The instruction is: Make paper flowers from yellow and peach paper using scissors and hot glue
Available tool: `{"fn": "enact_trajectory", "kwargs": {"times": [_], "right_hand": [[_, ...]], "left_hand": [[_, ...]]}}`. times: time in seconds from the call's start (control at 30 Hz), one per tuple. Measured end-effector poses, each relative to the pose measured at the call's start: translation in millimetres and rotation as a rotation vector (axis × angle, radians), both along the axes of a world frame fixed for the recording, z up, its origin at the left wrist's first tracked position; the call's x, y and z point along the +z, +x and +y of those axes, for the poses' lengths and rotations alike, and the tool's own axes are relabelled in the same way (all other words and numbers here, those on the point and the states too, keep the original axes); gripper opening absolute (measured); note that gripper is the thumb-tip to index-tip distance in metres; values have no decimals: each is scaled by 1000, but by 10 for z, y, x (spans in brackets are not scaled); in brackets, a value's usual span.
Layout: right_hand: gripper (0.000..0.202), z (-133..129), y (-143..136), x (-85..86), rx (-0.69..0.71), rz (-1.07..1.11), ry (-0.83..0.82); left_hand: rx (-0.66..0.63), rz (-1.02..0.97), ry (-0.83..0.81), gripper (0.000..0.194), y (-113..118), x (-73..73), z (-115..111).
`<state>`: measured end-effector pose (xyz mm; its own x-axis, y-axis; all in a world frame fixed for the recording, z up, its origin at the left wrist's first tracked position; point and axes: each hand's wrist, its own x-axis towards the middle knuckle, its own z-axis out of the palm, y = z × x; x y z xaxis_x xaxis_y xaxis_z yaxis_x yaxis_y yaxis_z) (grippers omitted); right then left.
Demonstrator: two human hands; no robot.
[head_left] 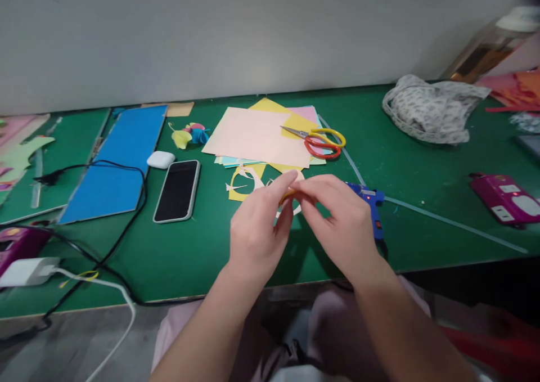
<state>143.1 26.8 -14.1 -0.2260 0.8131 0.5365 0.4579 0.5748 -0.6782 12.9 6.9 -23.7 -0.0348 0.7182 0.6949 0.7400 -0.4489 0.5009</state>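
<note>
My left hand [259, 224] and my right hand [340, 219] meet over the green table, fingertips pinched together on a small yellow paper piece [287, 195]. Most of that piece is hidden by my fingers. Cut paper scraps [253, 176], pale pink and yellow, lie just beyond and beneath the hands. Farther back, scissors [323, 141] with one yellow and one red handle rest on a stack of coloured paper sheets [253, 134]. A blue glue gun [374, 205] lies to the right, partly covered by my right hand.
On the left are a phone [178, 192], a white earbud case [161, 159], a blue board [116, 162], small paper shapes [189, 136] and tangled cables [122, 241]. To the right are a clear glue stick [455, 223], a purple power socket [506, 198] and a patterned cloth bag [432, 112].
</note>
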Motion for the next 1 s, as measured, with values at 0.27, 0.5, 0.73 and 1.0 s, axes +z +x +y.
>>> {"fn": "enact_trajectory", "kwargs": {"times": [0.27,0.5,0.73,1.0], "right_hand": [[14,27,51,7,-16,99,-125],[13,39,93,35,24,106,-223],[14,30,101,50,68,145,-285],[10,58,115,51,160,290,-497]], "left_hand": [[-101,-223,-146,51,-89,2,16],[-175,-209,-55,51,-116,31,8],[-190,-256,-46,46,-144,46,2],[-161,-167,-51,34,-178,73,24]]}}
